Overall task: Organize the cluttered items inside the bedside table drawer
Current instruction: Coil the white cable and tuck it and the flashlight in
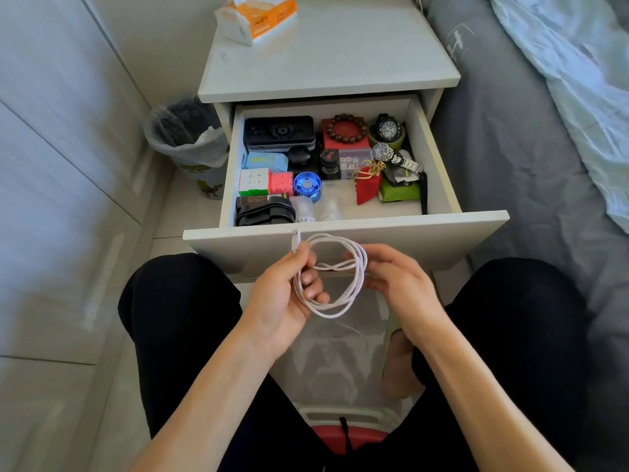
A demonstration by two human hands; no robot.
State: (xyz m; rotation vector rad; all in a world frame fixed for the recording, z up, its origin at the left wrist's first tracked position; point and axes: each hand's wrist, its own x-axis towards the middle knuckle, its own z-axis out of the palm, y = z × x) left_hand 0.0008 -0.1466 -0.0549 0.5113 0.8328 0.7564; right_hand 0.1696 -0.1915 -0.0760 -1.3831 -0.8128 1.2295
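Coiling the thin white charging cable [332, 277] looks like the step in hand, and it is being done out in front of the open white wooden drawer [343, 233], just near of its front panel, above the person's lap. The left hand [289, 294] grasps the bundle: thumb and fingers close round the loops on their left side, with the white plug end sticking up above the thumb. The right hand [398, 284] is at the right side of the loops, fingers loosely curled round the strands there, though how firmly it grips I cannot tell.

To do this well, I would keep the loops even in size and pinch them together at one spot with the left hand, so none springs loose. The free plug end could then be wound round the middle of the bundle or tucked through, which would stop the coil opening once set down.

Bare drawer floor shows at the near middle, right of the small clear bottles [316, 212] and near of the red fabric pouch [367, 185]; a flat coil would likely fit there without covering the silver metal wristwatch [391, 158] farther back.
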